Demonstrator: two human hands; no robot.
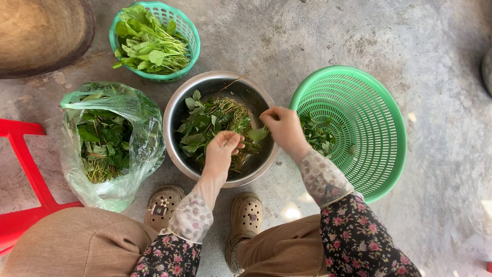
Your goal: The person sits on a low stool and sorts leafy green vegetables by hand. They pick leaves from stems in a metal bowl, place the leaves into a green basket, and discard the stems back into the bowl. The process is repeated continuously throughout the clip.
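Left hand [221, 149] and right hand [283, 128] pick greens [207, 123] over one bowl [177, 110].

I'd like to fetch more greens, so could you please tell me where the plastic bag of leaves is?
In the head view, the plastic bag lies on the left, beside the steel bowl and below the small green basket.

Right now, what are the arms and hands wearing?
Both hands are bare: the left hand and the right hand wear no gloves or rings that show. Each forearm has a thin, pale patterned sleeve. Above that come dark sleeves with pink flowers.
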